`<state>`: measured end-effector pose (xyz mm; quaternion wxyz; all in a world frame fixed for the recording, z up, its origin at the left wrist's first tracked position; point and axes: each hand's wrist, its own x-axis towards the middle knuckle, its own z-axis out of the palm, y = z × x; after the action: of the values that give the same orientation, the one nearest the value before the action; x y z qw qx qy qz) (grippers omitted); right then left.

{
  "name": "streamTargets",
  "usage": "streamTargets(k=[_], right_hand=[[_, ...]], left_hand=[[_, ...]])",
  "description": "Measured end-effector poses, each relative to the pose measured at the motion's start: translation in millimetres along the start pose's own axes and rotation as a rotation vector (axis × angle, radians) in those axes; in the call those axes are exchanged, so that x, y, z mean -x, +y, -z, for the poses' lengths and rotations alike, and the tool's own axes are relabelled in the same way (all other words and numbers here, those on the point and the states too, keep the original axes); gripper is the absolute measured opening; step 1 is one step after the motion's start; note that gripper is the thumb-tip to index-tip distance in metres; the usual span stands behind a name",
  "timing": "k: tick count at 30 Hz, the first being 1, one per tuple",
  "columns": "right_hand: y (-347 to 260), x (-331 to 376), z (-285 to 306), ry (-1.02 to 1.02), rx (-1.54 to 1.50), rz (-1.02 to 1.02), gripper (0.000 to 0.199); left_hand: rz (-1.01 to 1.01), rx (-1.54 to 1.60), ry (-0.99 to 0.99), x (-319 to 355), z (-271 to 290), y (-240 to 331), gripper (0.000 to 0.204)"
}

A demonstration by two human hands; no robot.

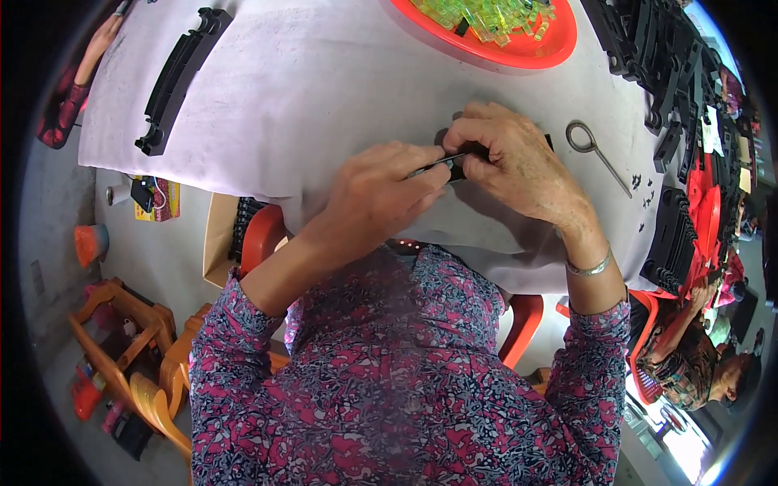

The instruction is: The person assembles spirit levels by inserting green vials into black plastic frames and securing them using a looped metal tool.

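Over the cloth-covered table, my two hands meet in front of my chest. My left hand is closed, thumb and fingers pinching a thin dark rod-like tool that points right. The fingers of my right hand curl round a small black part, mostly hidden behind them. The tool's tip reaches this part between the two hands; whether it touches cannot be made out. A metal rod with a ring handle lies to the right of my right hand, with several tiny black pieces beside it.
A red bowl of yellow-green clear pieces stands at the far edge. One long black plastic part lies far left. Black parts pile up along the right, more stacked nearer. Other people sit at both sides.
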<state>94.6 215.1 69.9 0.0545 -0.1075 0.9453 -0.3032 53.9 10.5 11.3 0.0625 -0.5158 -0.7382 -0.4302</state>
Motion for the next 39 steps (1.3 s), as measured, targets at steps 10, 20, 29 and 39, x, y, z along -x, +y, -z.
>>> streamTargets(k=[10,20,29,39], right_hand=[[1,0,-3,0.002,-0.096,-0.027,0.011],[-1,-2,-3,-0.033,-0.053,-0.038,0.011],[6,-3,0,-0.053,-0.082,-0.043,0.014],[48,51,46,0.438,-0.09,-0.277,0.024]], left_hand=[[0.006,-0.001,-0.015,0,2,2,0.025],[-0.026,-0.022,-0.022,1,3,1,0.025],[-0.014,0.019,-0.097,-7,6,2,0.02],[0.047,-0.046,-0.145,-17,20,17,0.025]])
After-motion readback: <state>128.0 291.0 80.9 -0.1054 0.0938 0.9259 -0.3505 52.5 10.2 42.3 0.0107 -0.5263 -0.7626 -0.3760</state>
